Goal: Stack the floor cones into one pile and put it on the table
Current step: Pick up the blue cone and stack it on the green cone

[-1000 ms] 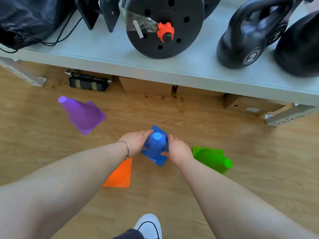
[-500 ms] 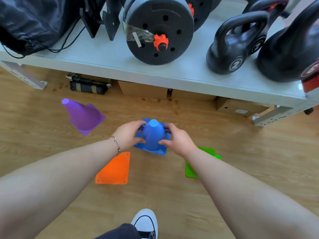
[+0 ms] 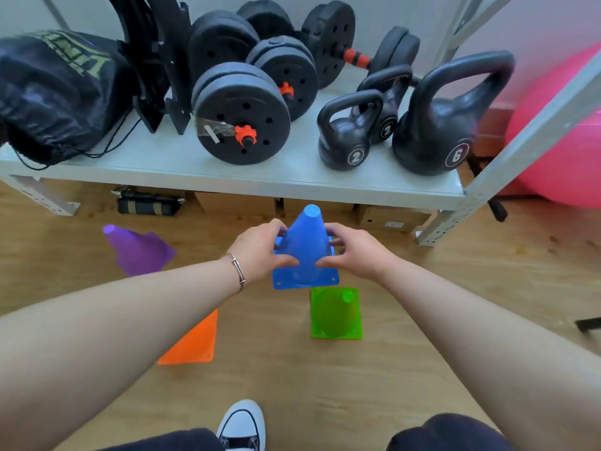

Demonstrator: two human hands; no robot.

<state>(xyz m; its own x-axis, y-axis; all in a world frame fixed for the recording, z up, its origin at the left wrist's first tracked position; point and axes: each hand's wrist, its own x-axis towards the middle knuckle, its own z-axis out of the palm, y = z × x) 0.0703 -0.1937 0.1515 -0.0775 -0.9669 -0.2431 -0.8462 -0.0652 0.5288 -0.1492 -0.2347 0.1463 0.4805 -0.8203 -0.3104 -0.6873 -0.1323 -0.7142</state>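
Observation:
I hold a blue cone (image 3: pixel 305 252) upright in the air between both hands, its tip near the shelf's front edge. My left hand (image 3: pixel 260 247) grips its left side and my right hand (image 3: pixel 354 252) grips its right side. A green cone (image 3: pixel 336 315) stands upright on the wooden floor just below and to the right of the blue one. A purple cone (image 3: pixel 138 249) stands on the floor at the left. An orange cone (image 3: pixel 195 345) lies partly hidden under my left forearm.
A low grey shelf (image 3: pixel 227 172) carries a black bag (image 3: pixel 55 92), dumbbells (image 3: pixel 242 115) and kettlebells (image 3: pixel 435 122). Cardboard boxes (image 3: pixel 393 218) sit under it. A pink ball (image 3: pixel 559 157) is at the right. My shoe (image 3: pixel 242 424) is at the bottom.
Both hands have lifted the blue cone up off the floor and turned it upright. The green cone, which lay on its side a second ago, now stands upright and uncovered.

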